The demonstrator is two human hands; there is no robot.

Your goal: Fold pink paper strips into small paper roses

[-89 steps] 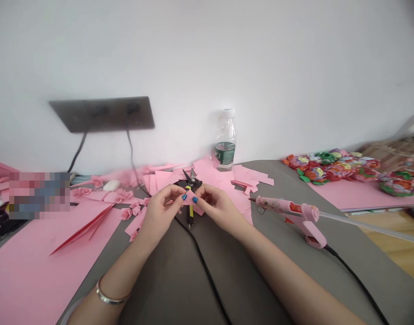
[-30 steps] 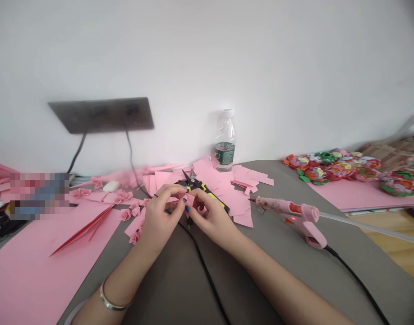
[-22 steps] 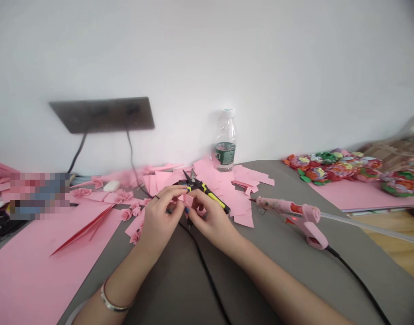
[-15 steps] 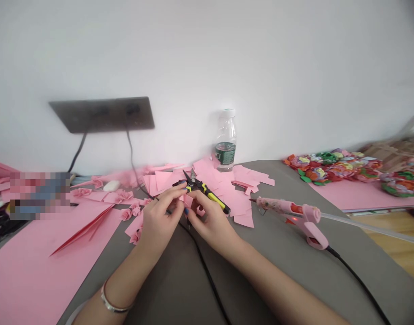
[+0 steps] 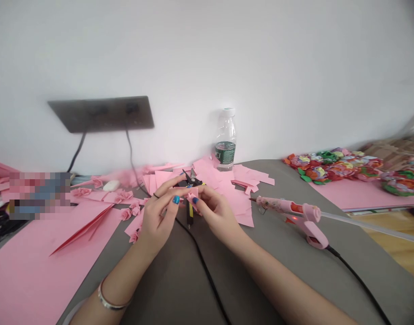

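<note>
A small folded piece of pink paper (image 5: 192,193) is pinched between the thumb and fingers of my right hand (image 5: 218,214), with a blue-nailed thumb on its near side. My left hand (image 5: 160,216) has its index fingertip against the paper's left edge. Its thumb stands apart from the paper, and the other fingers are stretched out and spread. Behind and below the fingers lie black-and-yellow pruning shears (image 5: 192,179), partly hidden by my hands. Pink paper pieces (image 5: 220,189) are scattered under and behind them.
A pink glue gun (image 5: 288,207) with a lit red light lies right. Behind stands a water bottle (image 5: 226,144). Folded pink paper flowers (image 5: 126,214) and a large pink sheet (image 5: 54,262) lie left; colourful paper flowers (image 5: 342,169) lie far right. A black cable (image 5: 207,271) crosses the table.
My left thumb has come off the paper and its fingers have spread. My right hand has turned slightly and keeps its pinch on the paper. The shears' visible part now differs.
</note>
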